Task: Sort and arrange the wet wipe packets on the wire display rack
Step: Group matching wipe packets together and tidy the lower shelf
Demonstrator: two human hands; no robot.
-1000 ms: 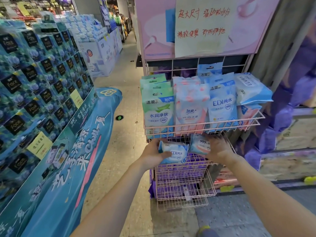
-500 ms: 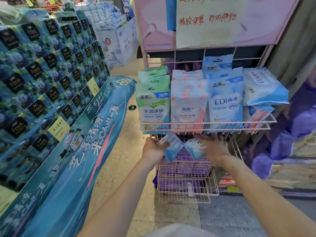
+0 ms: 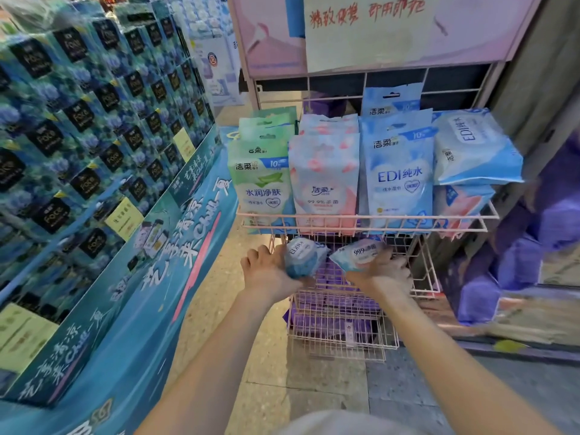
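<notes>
Wall of stacked blue boxes [image 3: 78,136] filling the left side, above a teal printed banner [image 3: 141,293] sloping down toward the floor. Pink sign board [image 3: 455,32] with red handwriting on top of the pink wire rack [image 3: 364,221] at centre. Purple packs [image 3: 518,262] piled at the right, blurred. On the rack's upper shelf, three rows of wet wipe packets standing upright behind the front rail: green packets [image 3: 262,183] at the left end, pink packets [image 3: 324,183] just beside them, blue packets [image 3: 397,180] next. At the shelf's right end, a larger blue packet [image 3: 474,149] lying flat and tilted on top of a pink-and-blue packet [image 3: 461,205]. Lower basket [image 3: 339,334] underneath, with more purple packs inside. Just below the upper shelf's front rail, both hands raised side by side. In the left hand [image 3: 266,271], a small blue packet [image 3: 303,259], fingers curled round it from behind, printed face toward the camera. In the right hand [image 3: 384,273], a small pale packet [image 3: 357,254] marked 99.9, fingers wrapped under and behind it. Both small packets close together, held in the air in front of the rack's middle level; contact between them impossible to tell.
</notes>
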